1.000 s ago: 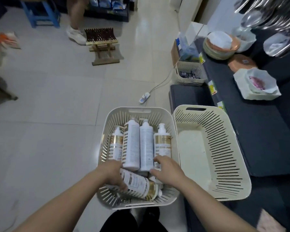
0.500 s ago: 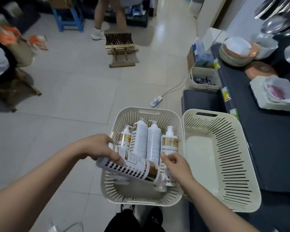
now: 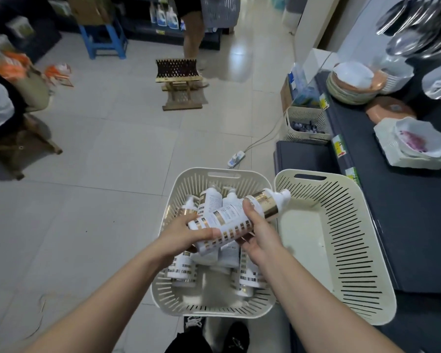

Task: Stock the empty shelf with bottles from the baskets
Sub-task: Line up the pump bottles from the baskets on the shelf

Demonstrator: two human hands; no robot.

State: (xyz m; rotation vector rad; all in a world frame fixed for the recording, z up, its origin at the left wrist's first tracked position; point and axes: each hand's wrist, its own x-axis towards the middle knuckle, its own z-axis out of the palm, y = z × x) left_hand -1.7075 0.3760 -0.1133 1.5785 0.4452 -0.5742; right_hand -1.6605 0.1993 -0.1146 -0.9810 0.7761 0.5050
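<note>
Head view, looking down past both forearms: a white pump bottle with a gold collar and gold-striped label (image 3: 229, 221) is held slantwise above the cream slotted plastic basket (image 3: 214, 307) on the floor, pump end pointing up and to the right. The left hand (image 3: 182, 235) is wrapped round its base end, thumb across the top; the right hand (image 3: 261, 231) cups it from beneath nearer the collar, fingers curled around the body. From where I stand the job now looks like a handover: let one hand take the weight by the body, not the pump head, turn it upright, and carry it right to the dark shelf board (image 3: 418, 225). I'd say the smooth plastic could slip if gripped only at the end

Several more white bottles (image 3: 181, 270) lie in the basket beneath. Just beside it on the right, an empty cream slotted basket (image 3: 364, 250) sits between the person and the shelf, so the reach has to go over it. Further along the shelf are a white paper-wrapped dish (image 3: 413, 143) and a stack of plates (image 3: 354, 85), so the bare stretch nearer is the place. On the tiled floor beyond lie a white power strip (image 3: 236, 159) and a small wooden stool (image 3: 181, 85), with another person's legs (image 3: 192, 34) at the far aisle
</note>
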